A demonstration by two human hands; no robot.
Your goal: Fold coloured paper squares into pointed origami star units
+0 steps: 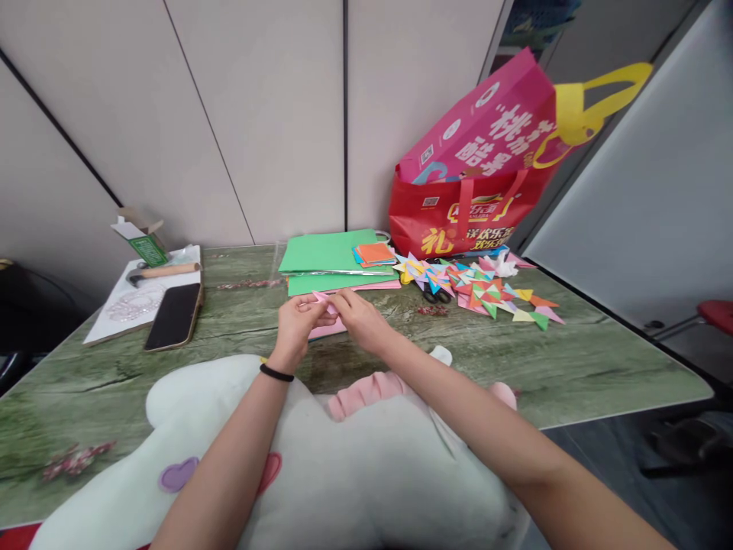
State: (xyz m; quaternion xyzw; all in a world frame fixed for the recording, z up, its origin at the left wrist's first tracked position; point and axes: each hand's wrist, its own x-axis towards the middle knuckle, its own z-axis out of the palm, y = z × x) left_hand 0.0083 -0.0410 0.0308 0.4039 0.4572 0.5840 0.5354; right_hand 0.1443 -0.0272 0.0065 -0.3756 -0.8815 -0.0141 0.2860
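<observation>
I have the left hand (pixel 296 327) and the right hand (pixel 360 319) brought together over the table, both pinching a small, pointed, folded piece of pink paper (pixel 324 299) between their fingertips. A black elastic band (pixel 276 373) circles the left wrist. Just under the grip, partly hidden by my hands, lies a flat pink sheet (pixel 327 329). Right behind the grip I see a stack of bright green sheets (pixel 326 253), with small square papers, orange on top (pixel 376 253), resting on its right end. To the right of the grip spreads a loose heap of pointed, folded multicoloured papers (pixel 486 290), and black-handled scissors (pixel 440 296) lie at its near edge. Behind that heap stands a glossy red carrier bag (pixel 447 221), a magenta printed package with a yellow strap (pixel 486 126) leaning out of it. Well left of the grip, a dark-screened phone (pixel 173 315) overlaps a flat white board (pixel 108 321), which bears a wooden-handled hammer (pixel 172 270) and a small green-and-white carton (pixel 149 248). Nearer than the grip, a large pale plush toy (pixel 366 466) lies beneath my forearms. All this surrounds a green, wood-grained tabletop (pixel 246 313).
</observation>
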